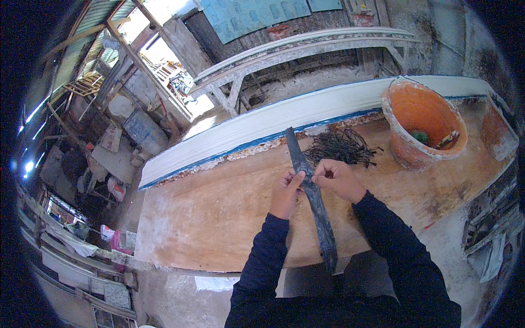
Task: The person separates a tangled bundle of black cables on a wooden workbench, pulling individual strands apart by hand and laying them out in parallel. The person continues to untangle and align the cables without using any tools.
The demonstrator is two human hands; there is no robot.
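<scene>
The person stands at a wide wooden counter point(219, 218) and holds a long, flat, dark strip point(320, 218) up in front of the body. The strip's long axis runs almost straight away from the person, its near end hanging past the counter's front edge and its far end reaching toward the long white moulded piece point(262, 123) that lies along the back of the counter.

Both hands meet at the strip's upper half. The left hand point(285, 192) is closed around it from the left, thumb pressed on its face. The right hand point(339, 177) pinches it from the right, fingers curled tight; whether something small is also held between those fingers is too fine to tell. The two hands sit at much the same height, nearly touching across the strip, so neither is clearly nearer.

Just beyond the right hand lies a loose heap of thin dark wire pieces point(342, 146). Further right stands an orange bucket point(424, 123), smeared with white, with a few small items at its bottom.
</scene>
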